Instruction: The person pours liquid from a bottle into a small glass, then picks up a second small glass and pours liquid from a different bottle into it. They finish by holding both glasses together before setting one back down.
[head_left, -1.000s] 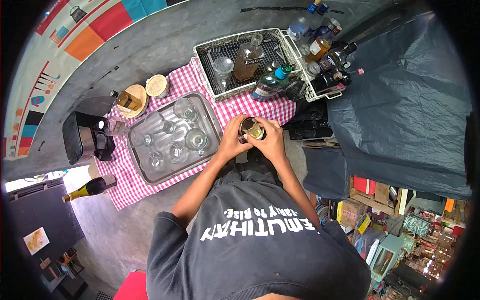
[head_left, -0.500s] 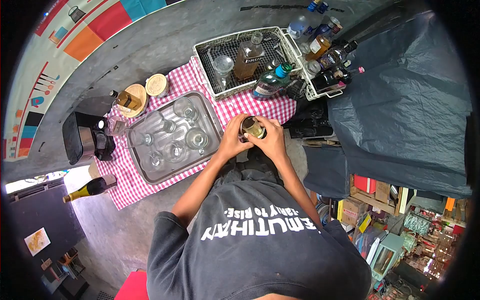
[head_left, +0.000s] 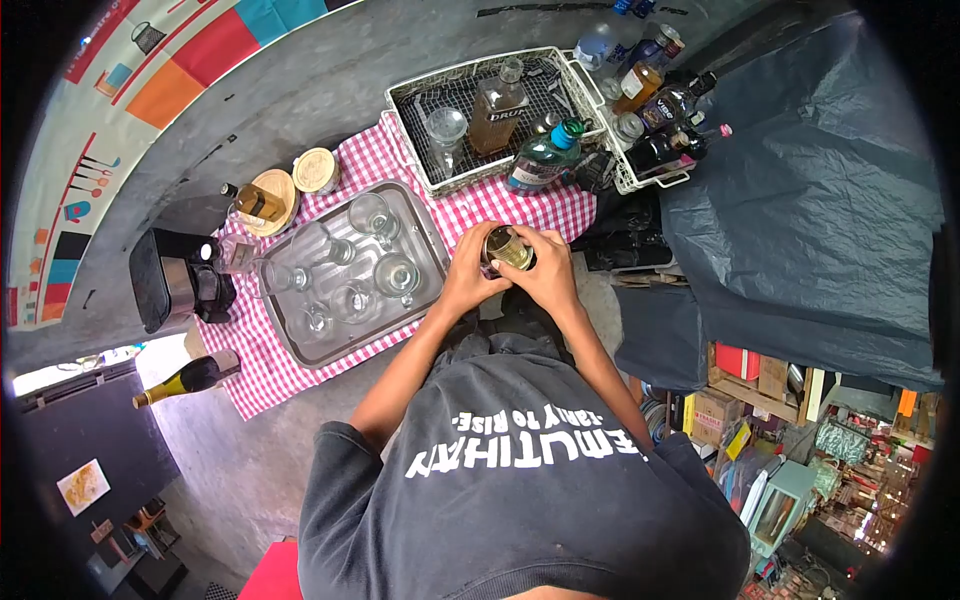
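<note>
Close in front of my body, both hands are closed around a small round cup [head_left: 512, 250] with a shiny gold inside and a dark rim. My left hand [head_left: 469, 275] grips its left side. My right hand [head_left: 548, 275] wraps the right side, with the thumb at its near edge. The palms hide most of the outside. Just left of my hands lies a grey metal tray [head_left: 436, 235] holding several clear glasses, among them a footed glass [head_left: 397, 275] and a mug-like glass [head_left: 372, 216].
A white wire basket [head_left: 418, 140] holds a square bottle [head_left: 497, 110] and a stemmed glass [head_left: 446, 128]; a green bottle [head_left: 545, 158] stands at its near corner. More bottles crowd the rack at right. A dark bottle with gold foil [head_left: 190, 378] lies at the checkered cloth's [head_left: 245, 385] left edge.
The whole view has shifted slightly. Both hands keep their hold on the cup, and the tray, glasses and bottles stay in place.
</note>
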